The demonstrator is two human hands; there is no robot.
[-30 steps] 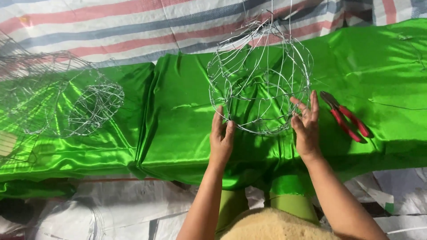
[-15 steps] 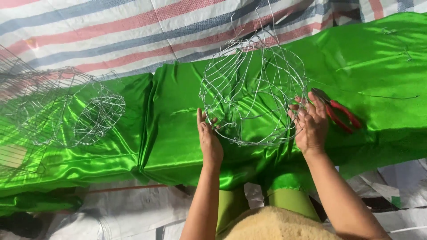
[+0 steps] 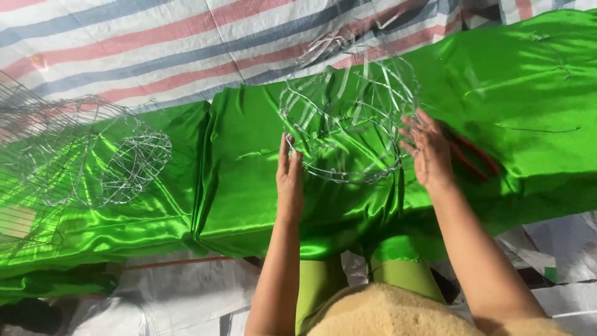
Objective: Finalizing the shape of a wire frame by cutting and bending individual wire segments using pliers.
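Two hands hold a round wire frame over shiny green cloth.

From left: more wire frames [image 3: 93,155] rest on the cloth [image 3: 249,186]. The left hand [image 3: 290,180] presses flat, fingers open, on the ball-shaped frame's [image 3: 348,118] lower left edge; the right hand [image 3: 429,152], fingers spread, touches its right side. Red pliers [image 3: 476,158] lie just beside that hand.

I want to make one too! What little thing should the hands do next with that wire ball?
Probably pull the green satin cloth up around the wire ball: the left hand and right hand flank it, and the frame sits bare on the cloth.
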